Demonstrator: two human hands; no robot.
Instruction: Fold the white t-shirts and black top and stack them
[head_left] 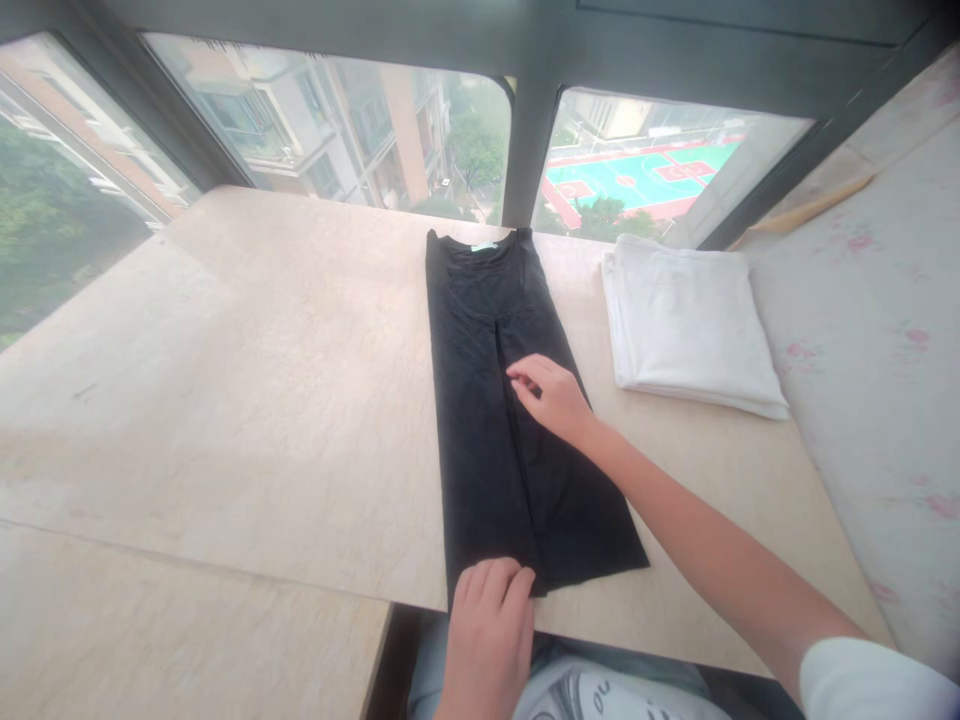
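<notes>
A pair of black trousers [480,420] lies flat on the stone-patterned surface, waistband toward the window and leg ends toward me. A small pale label [484,246] shows inside the waist. At the hem of the left leg, my left hand [491,610] is closed, its curled fingers over the cloth edge. My right hand [551,395] reaches across the right leg, its thumb and fingers drawn together in a pinch beside the gap between the legs. Whether cloth is between those fingertips, I cannot tell.
Folded white cloth [690,325] lies at the right, close to the flower-patterned wall [877,380]. Dark-framed windows [523,150] border the far side. The pale ledge [262,400] extends left, with a seam and a front corner near my body.
</notes>
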